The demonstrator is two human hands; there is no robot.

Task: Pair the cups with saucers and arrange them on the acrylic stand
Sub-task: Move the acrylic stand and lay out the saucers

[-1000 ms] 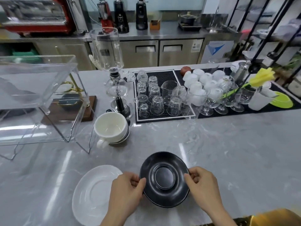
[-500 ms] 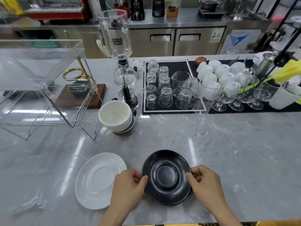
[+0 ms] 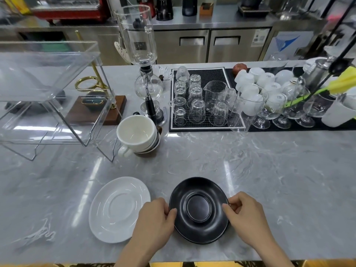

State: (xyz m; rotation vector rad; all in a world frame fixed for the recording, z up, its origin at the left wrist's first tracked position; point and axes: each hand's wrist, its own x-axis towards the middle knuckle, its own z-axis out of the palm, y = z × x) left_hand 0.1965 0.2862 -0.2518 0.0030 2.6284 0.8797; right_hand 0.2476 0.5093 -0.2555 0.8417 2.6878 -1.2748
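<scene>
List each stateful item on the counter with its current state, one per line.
black saucer: right way up, held at both edges
left hand: gripping saucer's left rim
right hand: gripping saucer's right rim
white saucer: flat on counter, empty
white cup: upright, empty, stacked on other cups
acrylic stand: shelves empty

Grey marble counter [image 3: 269, 180]: white saucer [image 3: 118, 209], black saucer [image 3: 199, 210], stacked cups [image 3: 137, 134], acrylic stand [image 3: 50, 97], glassware mat [image 3: 207, 97].

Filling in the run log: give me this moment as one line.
left hand and right hand: gripping black saucer rims | white saucer: beside, bare | stacked cups: unpaired | acrylic stand: empty
</scene>
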